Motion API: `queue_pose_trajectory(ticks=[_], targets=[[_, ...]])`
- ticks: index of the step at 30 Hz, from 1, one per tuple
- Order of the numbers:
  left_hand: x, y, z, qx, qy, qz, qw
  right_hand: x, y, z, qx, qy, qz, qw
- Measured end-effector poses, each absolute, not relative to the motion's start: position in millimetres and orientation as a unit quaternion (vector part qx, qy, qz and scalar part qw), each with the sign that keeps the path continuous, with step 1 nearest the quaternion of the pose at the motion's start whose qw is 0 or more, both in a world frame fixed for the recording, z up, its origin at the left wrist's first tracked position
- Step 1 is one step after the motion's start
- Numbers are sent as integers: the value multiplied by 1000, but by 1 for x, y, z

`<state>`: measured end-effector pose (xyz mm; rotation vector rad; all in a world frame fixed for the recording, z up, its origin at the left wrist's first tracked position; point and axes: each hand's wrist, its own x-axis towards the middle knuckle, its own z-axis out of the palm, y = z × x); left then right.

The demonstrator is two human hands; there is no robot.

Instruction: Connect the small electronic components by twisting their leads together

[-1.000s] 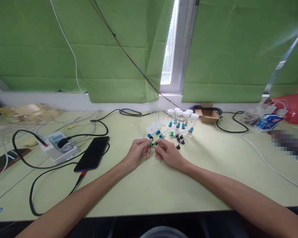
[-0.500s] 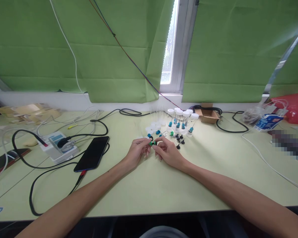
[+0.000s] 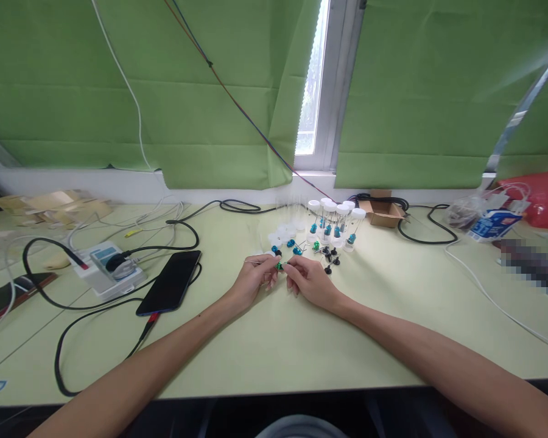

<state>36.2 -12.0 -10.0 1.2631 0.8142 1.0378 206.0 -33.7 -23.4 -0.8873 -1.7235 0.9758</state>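
Note:
Close together over the table, both my hands meet at a small shiny green metal part (image 3: pixel 279 266). My left hand (image 3: pixel 256 277) pinches it between thumb and forefinger, and a thin metal rod (image 3: pixel 252 261) sticks out leftward from that hand. My right hand (image 3: pixel 309 278) is closed, its thumb and fingertips pressed together at the green part's right side; what they grip is too small to make out. Just beyond lie blue metal parts (image 3: pixel 296 250), another green part (image 3: pixel 316 245) and several black screw-like pieces (image 3: pixel 335 261). Several clear tubes with white caps (image 3: pixel 358 214) hold blue parts.
Uncapped clear tubes (image 3: pixel 293 210) and loose white caps (image 3: pixel 283 232) are beyond my hands. A small cardboard box (image 3: pixel 383 213) stands behind right. A black phone (image 3: pixel 170 283), a power strip (image 3: pixel 107 267) and cables lie left; a blue-and-white packet (image 3: pixel 494 225) is far right.
My right forefinger has curled down from above the green part, and the right fingertips have drawn slightly rightward. Less of the part shows between my hands. My left hand has hardly moved.

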Motion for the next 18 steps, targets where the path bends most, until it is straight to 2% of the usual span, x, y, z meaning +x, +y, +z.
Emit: queue_pose_trajectory(ticks=[18], targets=[[38, -11, -10, 538, 362, 451, 614, 206, -33, -25, -360, -697, 394, 479]])
